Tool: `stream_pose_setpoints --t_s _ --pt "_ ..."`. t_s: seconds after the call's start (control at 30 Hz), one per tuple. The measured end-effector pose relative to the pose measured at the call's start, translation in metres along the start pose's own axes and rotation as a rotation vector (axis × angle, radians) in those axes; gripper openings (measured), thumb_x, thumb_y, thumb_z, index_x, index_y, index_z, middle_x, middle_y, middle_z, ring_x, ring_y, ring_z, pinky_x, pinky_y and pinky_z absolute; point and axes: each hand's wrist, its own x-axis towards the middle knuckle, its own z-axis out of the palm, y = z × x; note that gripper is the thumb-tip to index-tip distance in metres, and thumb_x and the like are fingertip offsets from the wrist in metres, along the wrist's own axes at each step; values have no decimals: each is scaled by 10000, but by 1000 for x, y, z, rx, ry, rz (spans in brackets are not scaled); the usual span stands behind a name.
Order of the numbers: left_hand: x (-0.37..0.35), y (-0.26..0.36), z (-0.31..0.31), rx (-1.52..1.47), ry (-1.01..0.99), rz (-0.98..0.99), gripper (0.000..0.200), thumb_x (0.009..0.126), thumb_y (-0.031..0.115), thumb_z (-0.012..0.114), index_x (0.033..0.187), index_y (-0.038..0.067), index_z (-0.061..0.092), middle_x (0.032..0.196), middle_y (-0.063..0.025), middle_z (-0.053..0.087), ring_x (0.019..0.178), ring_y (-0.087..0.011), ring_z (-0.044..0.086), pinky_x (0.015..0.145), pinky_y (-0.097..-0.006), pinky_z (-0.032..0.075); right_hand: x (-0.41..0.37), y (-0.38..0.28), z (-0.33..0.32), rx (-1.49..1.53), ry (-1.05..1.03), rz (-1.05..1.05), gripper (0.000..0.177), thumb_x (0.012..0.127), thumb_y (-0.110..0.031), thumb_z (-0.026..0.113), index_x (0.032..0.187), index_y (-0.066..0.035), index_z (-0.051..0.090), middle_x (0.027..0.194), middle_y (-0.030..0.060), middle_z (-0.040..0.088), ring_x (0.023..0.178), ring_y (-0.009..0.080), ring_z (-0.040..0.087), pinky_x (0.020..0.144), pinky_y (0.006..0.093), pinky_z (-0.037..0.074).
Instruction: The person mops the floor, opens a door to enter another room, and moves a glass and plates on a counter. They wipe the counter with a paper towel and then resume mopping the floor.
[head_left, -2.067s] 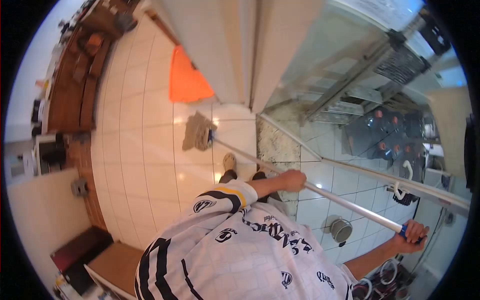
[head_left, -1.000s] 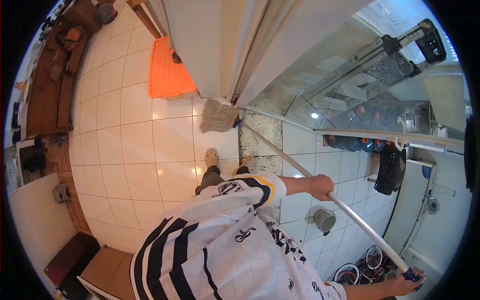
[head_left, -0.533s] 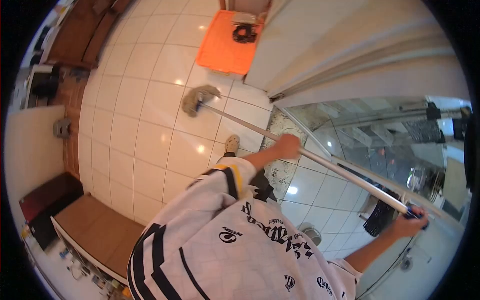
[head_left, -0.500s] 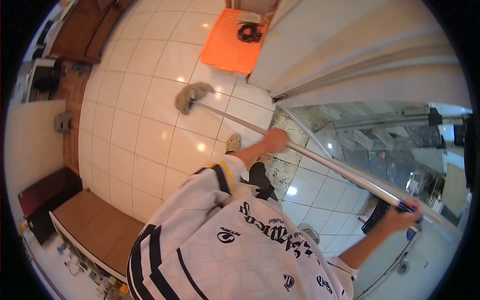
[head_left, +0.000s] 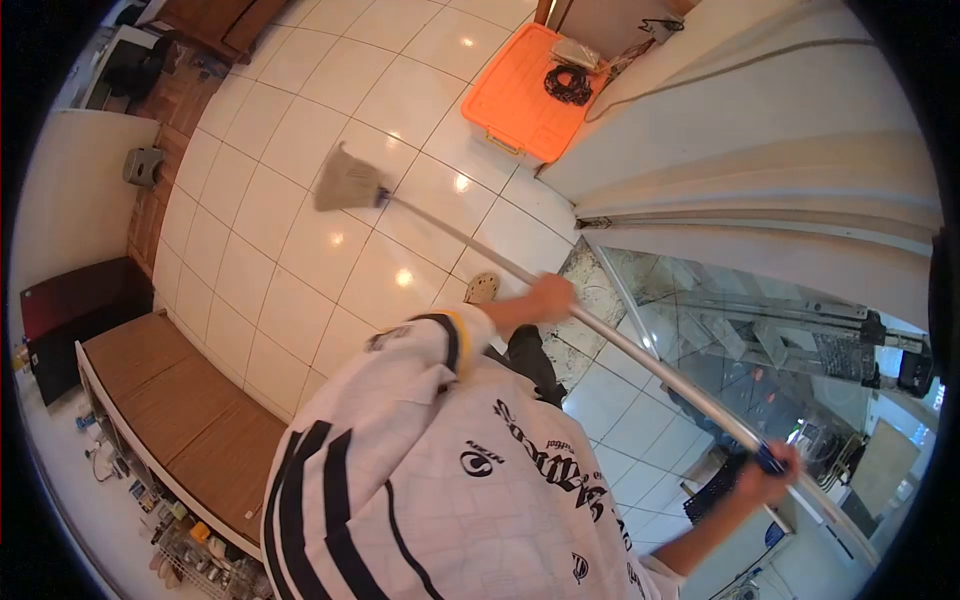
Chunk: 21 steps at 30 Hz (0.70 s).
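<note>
A string mop [head_left: 350,180] lies with its grey strands fanned out on the white tiled floor [head_left: 290,190]. Its long metal handle [head_left: 670,377] runs diagonally across the view to the lower right. Around the middle of the handle, my left hand [head_left: 550,298] is closed. Farther up, my right hand [head_left: 770,475] grips the handle by a blue collar [head_left: 768,456]. One foot in a beige clog [head_left: 482,288] shows just beyond my left forearm.
An orange lidded box [head_left: 525,90] with a coil of black cable [head_left: 568,86] stands against the wall. Beside the handle is a glass panel [head_left: 720,350]. A brown-topped bench [head_left: 190,400] stands at left, and a grey stool [head_left: 143,166] sits farther back.
The mop head has shifted left, and its bunched strands now trail out leftward. My right hand has come down and to the left with the handle. Both hands keep their hold.
</note>
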Motion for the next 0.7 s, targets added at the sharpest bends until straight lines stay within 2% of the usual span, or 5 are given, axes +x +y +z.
stream_pose_setpoints --t_s 0.1,0.17,0.23,0.3,0.7 --pt "49 153 1 -259 222 203 198 580 284 685 670 109 661 685 -145 612 676 -316 612 607 -460 473 28 -211 -79 -244 -198 -166 151 856 -110 448 810 2 539 681 36 481 642 142 489 585 242 418" --pt "51 231 -60 -321 102 350 220 626 277 662 655 59 658 722 -167 630 702 -318 626 590 -445 485 0 -210 51 -908 303 -1147 290 822 -315 563 587 -160 493 513 -12 439 522 136 488 462 256 373" --pt "86 269 -60 -361 138 407 228 655 282 638 666 55 661 739 -164 637 724 -316 630 598 -433 492 -1 -239 99 -509 123 -875 269 817 -295 568 606 -139 509 505 2 442 505 151 488 445 264 384" --pt "116 283 -65 -388 203 432 225 658 269 623 696 51 667 741 -156 639 728 -313 631 610 -425 498 55 -282 63 -1593 252 -1810 264 825 -278 543 609 -128 512 494 -2 443 465 146 473 428 264 390" --pt "-15 18 -108 -252 322 127 204 643 245 580 659 54 652 667 -182 617 673 -350 622 607 -450 501 131 -55 162 -1457 22 -1037 94 760 -4 538 846 -40 542 753 56 553 711 163 547 701 269 484"
